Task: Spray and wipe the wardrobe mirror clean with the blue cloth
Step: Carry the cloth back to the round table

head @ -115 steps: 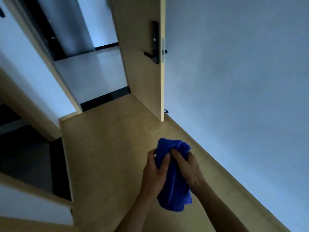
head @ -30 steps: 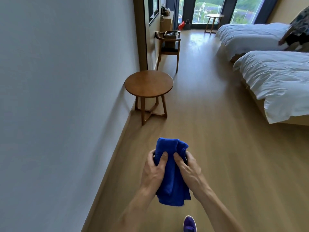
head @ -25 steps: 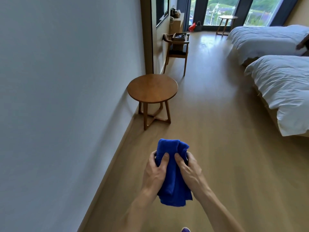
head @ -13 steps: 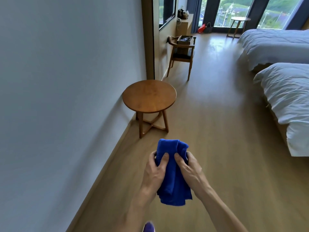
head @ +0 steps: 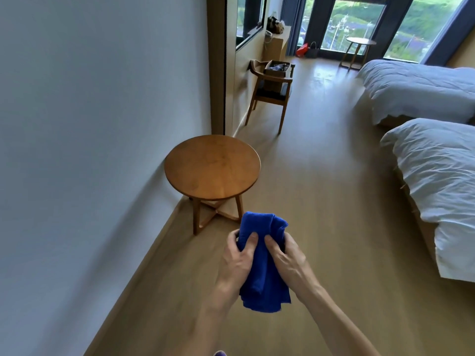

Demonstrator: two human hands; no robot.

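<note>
A folded blue cloth [head: 264,276] hangs in front of me over the wooden floor, bunched at the top. My left hand [head: 237,263] grips its left side and my right hand [head: 289,260] grips its right side, thumbs pressed into the fabric. A mirror-like panel [head: 250,19] is fixed to the wooden wall at the upper middle, seen edge-on and reflecting the windows. No spray bottle is in view.
A round wooden side table [head: 212,167] stands against the white wall [head: 90,124] just ahead. Behind it are a wooden chair [head: 271,91] holding a box and a second small table [head: 357,47] by the windows. Two white beds [head: 437,155] line the right side.
The view turned from a doorway to the bedroom. Over the last second I have walked forward along the wall, so the round table is closer. Both hands keep the same hold on the cloth.
</note>
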